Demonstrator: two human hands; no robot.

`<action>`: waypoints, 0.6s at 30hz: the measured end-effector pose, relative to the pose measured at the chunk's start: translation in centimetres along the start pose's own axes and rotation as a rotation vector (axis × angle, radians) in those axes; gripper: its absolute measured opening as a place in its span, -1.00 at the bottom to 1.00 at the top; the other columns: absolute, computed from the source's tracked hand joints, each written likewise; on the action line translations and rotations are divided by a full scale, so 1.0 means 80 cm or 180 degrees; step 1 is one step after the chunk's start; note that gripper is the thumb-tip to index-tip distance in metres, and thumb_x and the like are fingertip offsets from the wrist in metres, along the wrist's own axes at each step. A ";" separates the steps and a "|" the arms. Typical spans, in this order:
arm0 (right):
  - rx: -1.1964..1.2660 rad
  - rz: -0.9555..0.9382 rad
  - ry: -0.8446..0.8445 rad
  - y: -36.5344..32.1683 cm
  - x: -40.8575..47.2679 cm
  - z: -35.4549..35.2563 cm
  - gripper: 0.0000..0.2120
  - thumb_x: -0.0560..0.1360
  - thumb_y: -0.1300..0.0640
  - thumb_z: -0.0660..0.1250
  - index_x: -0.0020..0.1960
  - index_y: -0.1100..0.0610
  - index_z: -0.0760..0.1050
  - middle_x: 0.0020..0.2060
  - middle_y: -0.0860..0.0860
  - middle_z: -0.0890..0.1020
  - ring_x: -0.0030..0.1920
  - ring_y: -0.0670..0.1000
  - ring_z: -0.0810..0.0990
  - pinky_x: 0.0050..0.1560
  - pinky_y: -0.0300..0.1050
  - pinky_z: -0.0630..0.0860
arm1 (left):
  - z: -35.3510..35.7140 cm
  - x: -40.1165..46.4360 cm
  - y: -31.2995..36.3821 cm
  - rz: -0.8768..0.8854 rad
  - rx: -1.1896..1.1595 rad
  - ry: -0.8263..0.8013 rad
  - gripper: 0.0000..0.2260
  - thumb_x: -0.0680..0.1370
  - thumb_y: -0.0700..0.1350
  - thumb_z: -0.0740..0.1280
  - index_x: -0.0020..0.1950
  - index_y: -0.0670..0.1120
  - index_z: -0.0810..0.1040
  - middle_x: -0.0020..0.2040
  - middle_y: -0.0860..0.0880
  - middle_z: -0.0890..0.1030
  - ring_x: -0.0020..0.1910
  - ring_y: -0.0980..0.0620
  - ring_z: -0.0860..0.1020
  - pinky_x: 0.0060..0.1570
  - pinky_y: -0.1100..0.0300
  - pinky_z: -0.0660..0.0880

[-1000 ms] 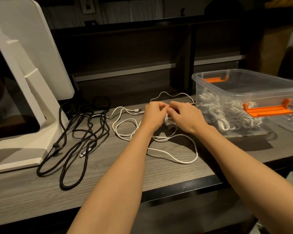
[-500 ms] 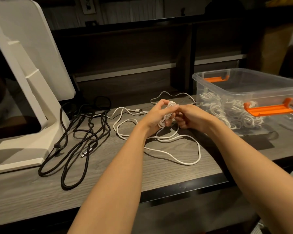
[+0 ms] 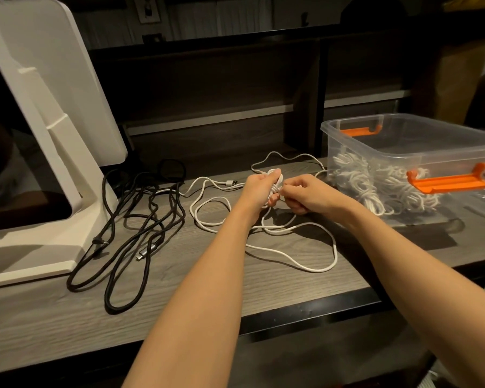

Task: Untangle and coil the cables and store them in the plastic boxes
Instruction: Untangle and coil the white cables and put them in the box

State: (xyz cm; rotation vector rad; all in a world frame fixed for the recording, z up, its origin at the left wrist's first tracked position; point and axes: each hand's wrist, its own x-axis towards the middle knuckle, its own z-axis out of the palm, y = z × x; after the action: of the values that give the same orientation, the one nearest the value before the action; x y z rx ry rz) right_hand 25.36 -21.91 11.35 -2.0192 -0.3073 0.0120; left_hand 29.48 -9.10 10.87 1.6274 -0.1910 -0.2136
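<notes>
White USB cable [image 3: 297, 249]: a small bundle of turns now sits in the left hand [image 3: 259, 189], held above the desk just in front of the clear plastic box. A second ago both hands were pressed together low over the loops with no bundle showing; half a second ago the wound turns first showed between the fingers; now I see them stacked on the left hand's curled fingers, thumb on top. The right hand [image 3: 305, 196] is closed in a pinch on the strand right beside the bundle, apparently feeding or wrapping the next turn. I judge that coiling of this cable is under way, early: most of its length still lies loose on the desk in wide loops below the hands, and the USB plug [image 3: 230, 182] end rests free to the left of the left hand. The loops on the desk have hardly shifted over the second, so little slack has been taken up yet. Clear plastic box [image 3: 356, 130], orange latches, stands just right of the hands, open, already holding several coiled white cables [image 3: 375, 183]. Farther left, a black cable [image 3: 129, 228] lies tangled and untouched near the white monitor stand [image 3: 67, 163]. Wood-grain desk [image 3: 179, 275] carries all of it.
</notes>
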 end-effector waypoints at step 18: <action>0.0673 -0.0272 0.0275 0.001 -0.007 0.000 -0.85 0.59 0.28 0.22 0.14 0.25 0.47 -0.15 0.11 0.67 -0.14 -0.06 0.68 -0.18 -0.21 0.59 | -0.010 0.000 -0.005 0.0393 0.0237 -0.0318 -0.60 0.69 0.01 0.09 -0.13 -0.20 0.55 -0.41 -0.04 0.54 -0.31 0.03 0.51 -0.15 0.19 0.46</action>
State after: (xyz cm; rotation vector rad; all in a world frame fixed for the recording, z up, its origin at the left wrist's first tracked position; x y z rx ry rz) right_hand 24.85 -22.07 11.25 -1.7904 -0.3233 -0.0925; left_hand 29.65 -8.28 10.48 1.6738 -0.3787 -0.1951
